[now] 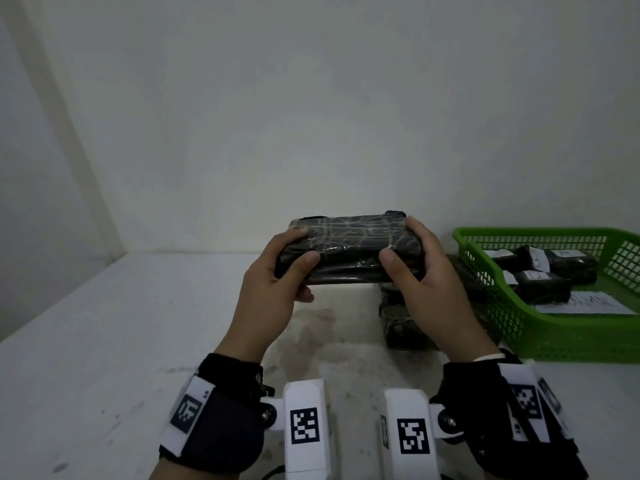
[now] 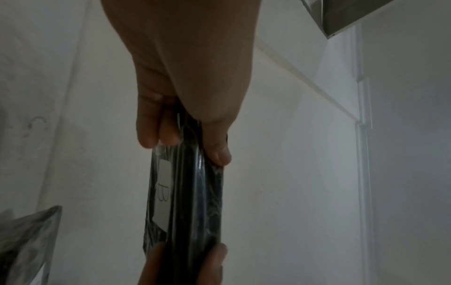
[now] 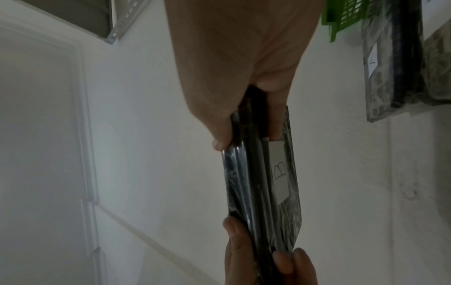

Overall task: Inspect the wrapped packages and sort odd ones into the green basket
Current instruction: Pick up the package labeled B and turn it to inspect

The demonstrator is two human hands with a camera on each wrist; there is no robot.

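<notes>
Wrist-worn white camera housings [image 1: 306,431] bearing black-and-white square markers occupy the nearest edge of the head view, 1 on each forearm, strapped over dark wrist wraps. Beyond them, the left hand [image 1: 273,282] and the right hand [image 1: 424,282] hold 1 wrapped package [image 1: 349,247] between them, raised above the white table [image 1: 104,341]. Each hand grips 1 end: thumbs lie curled on the near face, while the other fingers wrap over the far side, as both wrist views confirm. Package wrapping is dark, glossy and creased. A white label [image 3: 279,170] marked with a handwritten "B" sits on the side facing away from the head camera; it appears in the left wrist view as well [image 2: 164,194].

Below and just behind the right hand, at least 1 more dark wrapped package [image 1: 398,320] rests on the table, partly hidden by that hand. To the right, near this package, stands the green basket [image 1: 540,334], its slotted walls visible. Inside lie several dark packages [image 1: 543,282] with white labels, and a white paper sheet [image 1: 585,303] with writing that is too blurred to read. Stains mark the tabletop beneath the hands. Pale walls [image 1: 311,116] close the scene behind.
</notes>
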